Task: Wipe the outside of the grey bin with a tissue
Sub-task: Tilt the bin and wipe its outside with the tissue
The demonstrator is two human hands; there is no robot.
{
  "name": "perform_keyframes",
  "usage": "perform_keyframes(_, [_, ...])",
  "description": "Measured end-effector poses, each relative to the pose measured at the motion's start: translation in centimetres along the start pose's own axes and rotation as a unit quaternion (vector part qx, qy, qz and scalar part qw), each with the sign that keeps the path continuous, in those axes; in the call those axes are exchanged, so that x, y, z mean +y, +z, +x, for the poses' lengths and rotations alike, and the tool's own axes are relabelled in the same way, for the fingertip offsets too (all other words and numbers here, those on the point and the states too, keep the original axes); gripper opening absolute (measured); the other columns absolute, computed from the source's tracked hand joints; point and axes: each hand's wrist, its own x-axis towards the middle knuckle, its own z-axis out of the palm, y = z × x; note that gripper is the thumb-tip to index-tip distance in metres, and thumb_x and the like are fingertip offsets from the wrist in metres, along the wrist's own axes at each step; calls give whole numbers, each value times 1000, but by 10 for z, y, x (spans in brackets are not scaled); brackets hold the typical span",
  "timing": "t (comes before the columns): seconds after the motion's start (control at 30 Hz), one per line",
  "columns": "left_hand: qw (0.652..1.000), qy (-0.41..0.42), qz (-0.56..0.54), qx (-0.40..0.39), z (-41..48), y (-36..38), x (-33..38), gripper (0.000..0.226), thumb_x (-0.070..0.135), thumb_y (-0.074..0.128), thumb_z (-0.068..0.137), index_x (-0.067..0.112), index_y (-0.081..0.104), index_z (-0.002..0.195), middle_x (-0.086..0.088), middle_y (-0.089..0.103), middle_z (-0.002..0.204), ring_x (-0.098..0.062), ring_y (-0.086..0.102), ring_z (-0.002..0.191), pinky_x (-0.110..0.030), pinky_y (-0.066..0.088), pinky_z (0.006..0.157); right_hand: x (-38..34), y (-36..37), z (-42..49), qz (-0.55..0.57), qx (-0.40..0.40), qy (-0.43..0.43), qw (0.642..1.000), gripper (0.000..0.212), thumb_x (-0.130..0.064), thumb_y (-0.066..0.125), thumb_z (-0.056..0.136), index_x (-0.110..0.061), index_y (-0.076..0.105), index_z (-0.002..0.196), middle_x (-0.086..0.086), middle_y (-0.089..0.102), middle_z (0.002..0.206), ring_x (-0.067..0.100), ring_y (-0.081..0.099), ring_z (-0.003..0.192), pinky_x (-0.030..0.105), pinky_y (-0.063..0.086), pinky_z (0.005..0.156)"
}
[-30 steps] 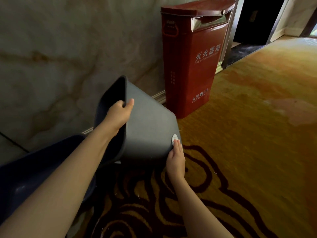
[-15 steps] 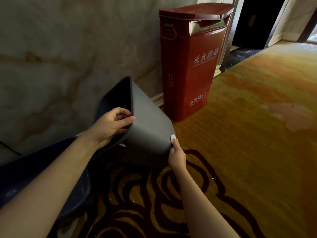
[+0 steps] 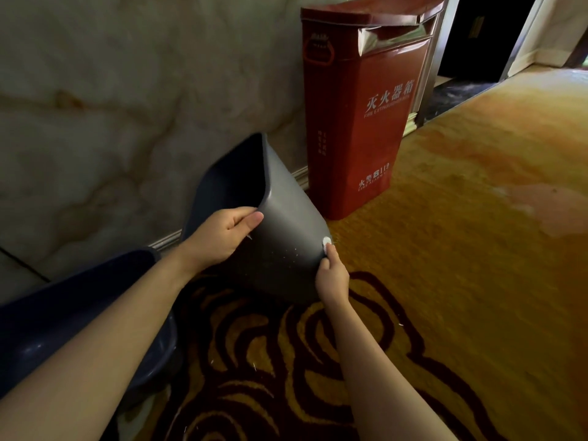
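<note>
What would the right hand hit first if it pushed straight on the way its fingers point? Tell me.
The right hand already presses the tissue onto the grey bin; beyond that edge, probably the red fire-extinguisher box.

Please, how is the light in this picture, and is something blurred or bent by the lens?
Head view: daylight falls on the carpet at right, while the grey bin and near floor lie in shade; glare shows on the red box, on its metal flap; the wide lens bows the wall and door frame; the tissue at the right hand is bright, without detail; the left hand is sharp.
</note>
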Motion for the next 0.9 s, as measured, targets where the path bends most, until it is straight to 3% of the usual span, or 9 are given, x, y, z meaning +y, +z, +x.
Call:
perform_keyframes(0.13, [996, -4, -29, 86, 4, -3, -8, 27, 32, 41, 95, 36, 67, 88, 26, 72, 87, 4, 65, 89, -5, 46, 71, -40, 18, -21, 5, -15, -122, 992, 47, -7, 32, 97, -21, 33, 142, 1, 30, 152, 12, 23, 140, 24, 13, 111])
perform_keyframes(0.33, [976, -9, -56, 209, 6, -13, -13, 30, 33, 45, 93, 29, 69, 76, 16, 72, 72, 4, 63, 75, -12, 49, 71, -72, 55, -70, -54, -73, -325, 941, 52, -7, 32, 96, -21, 23, 146, -4, 14, 157, 3, 2, 143, 12, 2, 110])
perform_keyframes(0.4, [972, -19, -67, 226, 4, -19, -11, 31, 34, 45, 92, 29, 70, 74, 17, 72, 69, 6, 63, 73, -10, 47, 67, -78, 63, -81, -58, -97, -364, 925, 51, -9, 31, 97, -19, 24, 146, -4, 12, 157, 0, -2, 142, 14, 1, 112])
perform_keyframes(0.47, [967, -32, -86, 236, 3, -24, -9, 34, 34, 45, 92, 26, 71, 71, 9, 73, 69, -3, 66, 74, -17, 51, 70, -83, 66, -88, -59, -108, -388, 913, 50, -10, 31, 97, -16, 25, 145, -5, 11, 156, -1, -6, 141, 10, -2, 112])
perform_keyframes(0.57, [959, -38, -104, 260, 4, -26, -2, 36, 30, 45, 93, 23, 69, 66, 6, 71, 65, -4, 65, 68, -18, 52, 69, -88, 63, -87, -91, -79, -422, 898, 49, -9, 33, 95, -11, 30, 143, 2, 20, 155, 4, 0, 142, 9, -3, 111])
perform_keyframes(0.7, [951, -64, -125, 274, 9, -23, 8, 33, 25, 44, 95, 16, 62, 69, -7, 64, 77, -16, 59, 78, -31, 47, 78, -69, 49, -75, -121, -18, -403, 907, 49, -10, 35, 93, -13, 33, 142, 4, 29, 153, 9, 11, 143, 21, 9, 116])
perform_keyframes(0.77, [946, -95, -132, 279, 11, -24, 10, 33, 26, 44, 95, 17, 63, 70, -2, 65, 79, -12, 60, 79, -31, 47, 79, -46, 34, -63, -131, 18, -335, 933, 51, -8, 36, 94, -18, 29, 144, -1, 23, 155, 5, 9, 143, 26, 12, 117])
perform_keyframes(0.9, [943, -120, -141, 276, 10, -29, 10, 33, 27, 44, 95, 19, 65, 71, 13, 71, 63, -2, 64, 73, -26, 49, 76, -9, -2, -36, -124, 78, -201, 969, 52, -5, 33, 96, -20, 25, 145, -3, 20, 156, 6, 9, 143, 26, 11, 117])
